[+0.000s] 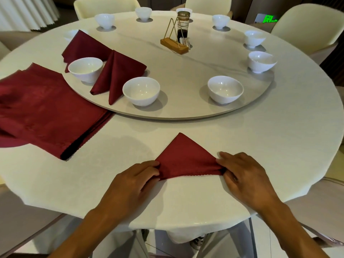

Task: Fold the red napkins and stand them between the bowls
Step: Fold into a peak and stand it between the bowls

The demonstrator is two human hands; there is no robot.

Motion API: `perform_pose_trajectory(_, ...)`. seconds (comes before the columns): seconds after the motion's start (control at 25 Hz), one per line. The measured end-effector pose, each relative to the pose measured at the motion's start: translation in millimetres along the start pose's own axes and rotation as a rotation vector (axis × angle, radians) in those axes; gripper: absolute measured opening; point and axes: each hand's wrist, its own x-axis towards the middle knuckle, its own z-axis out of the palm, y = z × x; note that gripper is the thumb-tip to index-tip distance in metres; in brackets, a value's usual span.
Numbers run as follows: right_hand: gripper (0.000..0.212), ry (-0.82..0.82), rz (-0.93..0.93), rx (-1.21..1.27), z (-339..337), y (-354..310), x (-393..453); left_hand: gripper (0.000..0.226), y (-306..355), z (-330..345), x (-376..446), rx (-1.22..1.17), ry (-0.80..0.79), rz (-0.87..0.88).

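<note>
A red napkin [186, 159] folded into a triangle lies flat on the white tablecloth near the front edge, its tip pointing away from me. My left hand [134, 183] pinches its left corner and my right hand [243, 175] pinches its right corner. On the round turntable [186, 110] one folded napkin [115, 75] stands between two white bowls [85, 68] [141, 90]. Another folded napkin [83, 47] stands behind the left bowl. A third bowl [225, 89] sits to the right.
A stack of flat red napkins [44, 110] lies on the table's left side. Several more white bowls ring the turntable, one of them at the right [261, 61]. A wooden holder with a jar [176, 40] stands in its middle. Cream chairs [305, 25] surround the table.
</note>
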Motion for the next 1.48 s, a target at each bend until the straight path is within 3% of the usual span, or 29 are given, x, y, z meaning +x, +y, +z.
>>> perform_pose_trajectory(0.12, 0.045, 0.001, -0.058, -0.115, 0, 8, -12, 0.064, -3, 0, -8, 0.105, 0.001, -0.011)
perform_pose_trajectory(0.32, 0.041, -0.091, 0.05, -0.115, -1, -5, -15, 0.039, 41, -12, 28, 0.241, 0.0, -0.052)
perform_pose_trajectory(0.48, 0.044, -0.143, 0.099, -0.084, -7, -5, -17, 0.056, 38, 20, 79, 0.247, -0.121, 0.067)
perform_pose_trajectory(0.56, 0.05, -0.122, 0.165, -0.08, -16, -19, -19, 0.059, 30, 36, 82, 0.237, -0.197, 0.046)
perform_pose_trajectory(0.68, 0.051, -0.093, 0.215, -0.07, -14, -67, 11, 0.06, 29, 41, 76, 0.186, -0.185, 0.024)
perform_pose_trajectory(0.8, 0.067, -0.3, 0.214, 0.048, 11, -105, 56, 0.071, 32, 37, 75, 0.175, -0.178, 0.044)
perform_pose_trajectory(0.92, 0.069, -0.439, 0.254, 0.166, 33, -97, 57, 0.06, 23, 40, 72, 0.09, -0.18, 0.07)
perform_pose_trajectory(1.12, 0.068, -0.404, 0.265, -0.021, 30, -74, 18, 0.06, 9, 37, 51, 0.044, -0.138, -0.026)
perform_pose_trajectory(1.32, 0.075, -0.461, 0.332, -0.007, 24, -73, 13, 0.054, 1, 15, 0, 0.111, -0.126, -0.108)
perform_pose_trajectory(1.48, 0.076, -0.433, 0.332, 0.004, 22, -77, 16, 0.043, 16, 1, 21, 0.13, -0.035, -0.155)
